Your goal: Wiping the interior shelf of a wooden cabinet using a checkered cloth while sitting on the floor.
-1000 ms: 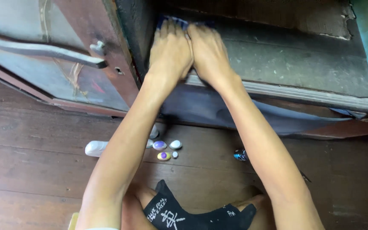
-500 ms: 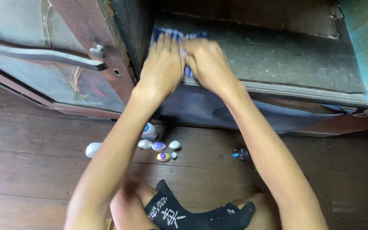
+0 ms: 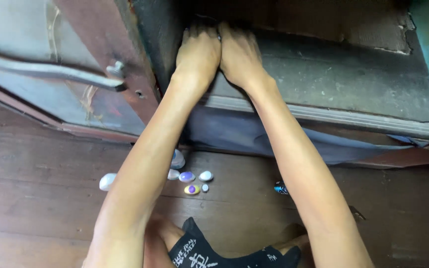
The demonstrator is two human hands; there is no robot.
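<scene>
Both arms reach straight forward, left hand (image 3: 198, 49) and right hand (image 3: 239, 52) pressed palm-down, side by side.

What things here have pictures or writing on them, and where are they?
Black sock: bottom middle, on the person's foot, white printed marks.
Small wrapper or packet: wooden floor, right of the pebbles, black and bright blue, crumpled.
Painted pebbles: floor below the left arm, oval, white, purple and yellow.
No signs or screens.
</scene>
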